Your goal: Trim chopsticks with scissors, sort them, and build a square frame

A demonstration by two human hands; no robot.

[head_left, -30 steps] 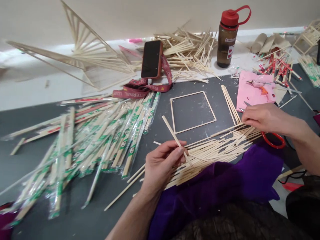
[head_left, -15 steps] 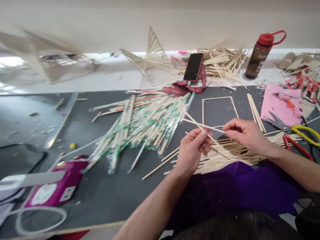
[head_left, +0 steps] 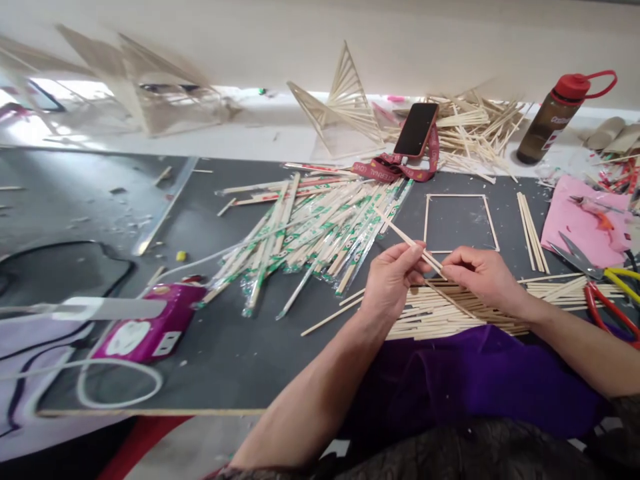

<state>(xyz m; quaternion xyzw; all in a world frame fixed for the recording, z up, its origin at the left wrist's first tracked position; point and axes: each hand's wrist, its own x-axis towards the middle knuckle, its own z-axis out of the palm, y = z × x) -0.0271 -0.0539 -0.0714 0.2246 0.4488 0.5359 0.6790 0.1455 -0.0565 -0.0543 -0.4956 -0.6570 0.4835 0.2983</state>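
Note:
Pinched between thumb and fingers of my left hand [head_left: 393, 277] are thin wooden chopsticks [head_left: 397, 230], pointing up and left. My right hand [head_left: 475, 273] closes on their lower right end, so both hands share the sticks. They lie nearly side by side, and how many there are I cannot tell exactly. Under the hands spreads a pile of loose chopsticks [head_left: 435, 313], partly hidden by my fingers. Just beyond them, a rectangular frame of sticks [head_left: 460, 195] lies flat on the dark table [head_left: 240, 380]. Several sticks [head_left: 531, 233] lie in a bunch right of the frame.
Paper-wrapped chopsticks [head_left: 320, 233] cover the middle left. A phone [head_left: 417, 130] with a lanyard, a stick model [head_left: 345, 100] and a bottle [head_left: 553, 120] stand behind. Scissors [head_left: 580, 257], red-handled pliers [head_left: 597, 307] and a pink cloth [head_left: 575, 233] are at right. A magenta box [head_left: 150, 320] sits left.
The two crossed sticks have been brought nearly parallel, with my right hand closer to my left. The view has shifted left, so the table's things appear further right.

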